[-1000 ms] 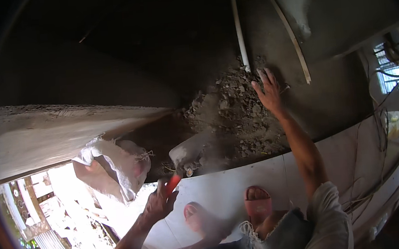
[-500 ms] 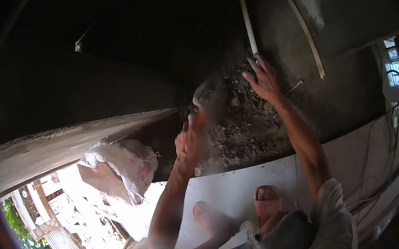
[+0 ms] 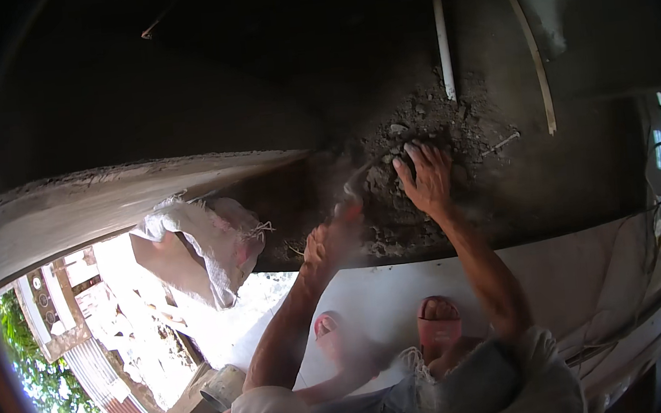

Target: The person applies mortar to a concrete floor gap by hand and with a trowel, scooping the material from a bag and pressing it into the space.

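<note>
A heap of dark, loose rubble (image 3: pixel 473 127) lies on the floor in front of me, with broken chunks and dust. My left hand (image 3: pixel 324 245) is closed round the reddish-orange handle of a trowel (image 3: pixel 357 179); its grey metal end is at the rubble's left side, blurred by motion and dust. My right hand (image 3: pixel 427 178) rests palm down on the rubble, to the right of the trowel, fingers stretched and slightly apart. Whether any chunk is under its palm is hidden.
A white pipe (image 3: pixel 444 47) and a thin wooden strip (image 3: pixel 533 55) lie beyond the rubble. A whitish woven sack (image 3: pixel 208 241) sits at the left, beside a bright opening. Pale tiles (image 3: pixel 385 288) are under my sandalled feet. Cables (image 3: pixel 651 233) hang at the right.
My right hand has moved from near the pipe's end back toward me, over the middle of the rubble. The trowel has shifted slightly right in my left hand. The view has also shifted.
</note>
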Tool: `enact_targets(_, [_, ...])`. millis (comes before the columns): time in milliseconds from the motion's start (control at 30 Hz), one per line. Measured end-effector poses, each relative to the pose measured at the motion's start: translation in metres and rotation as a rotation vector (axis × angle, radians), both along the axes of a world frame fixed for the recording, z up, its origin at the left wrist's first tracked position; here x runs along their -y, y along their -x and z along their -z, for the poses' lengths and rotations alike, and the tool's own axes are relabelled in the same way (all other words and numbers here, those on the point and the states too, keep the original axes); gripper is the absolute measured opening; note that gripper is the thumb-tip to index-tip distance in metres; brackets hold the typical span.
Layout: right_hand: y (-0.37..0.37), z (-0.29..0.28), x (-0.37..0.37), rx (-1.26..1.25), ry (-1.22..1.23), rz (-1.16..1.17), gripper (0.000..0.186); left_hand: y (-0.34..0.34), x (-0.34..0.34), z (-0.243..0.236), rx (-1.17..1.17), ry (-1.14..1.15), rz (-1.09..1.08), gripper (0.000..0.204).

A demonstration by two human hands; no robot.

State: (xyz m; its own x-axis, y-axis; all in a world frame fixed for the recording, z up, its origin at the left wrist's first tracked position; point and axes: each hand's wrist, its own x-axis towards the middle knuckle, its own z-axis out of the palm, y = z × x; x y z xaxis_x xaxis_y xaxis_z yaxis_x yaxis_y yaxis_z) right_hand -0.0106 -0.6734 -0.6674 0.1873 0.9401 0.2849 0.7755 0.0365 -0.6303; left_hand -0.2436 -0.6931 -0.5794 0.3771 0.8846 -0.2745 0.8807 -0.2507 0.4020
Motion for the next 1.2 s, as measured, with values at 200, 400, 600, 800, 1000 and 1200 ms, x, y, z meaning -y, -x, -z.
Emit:
enact_targets(200, [0.017, -0.021, 0.046, -0.184, 0.074, -0.077, 0.044, 0.078, 0.077, -0.008, -0.103, -0.015, -0.222, 0.026])
enact_targets(400, [-0.006, -0.01, 0.059, -0.072, 0.112, 0.257, 0.052, 0.163, 0.177, -0.013, -0.15, 0.026, -0.573, 0.028])
enact_targets(600, [-0.024, 0.013, 0.053, -0.036, 0.063, 0.326, 0.056, 0.179, 0.244, 0.003, -0.227, 0.135, -0.903, 0.034])
enact_targets(800, [0.006, 0.005, 0.06, 0.181, 0.2, 0.164, 0.056, 0.174, 0.257, 0.019, -0.128, 0.119, -1.034, 0.038])
enact_targets(1000, [0.01, 0.005, 0.059, -0.018, 0.119, 0.093, 0.062, 0.151, 0.237, 0.027, -0.331, -0.077, -0.985, 0.047])
enact_targets(1200, [0.017, -0.004, 0.048, 0.115, 0.099, 0.138, 0.073, 0.06, 0.083, 0.02, 0.177, -0.073, -0.76, 0.081])
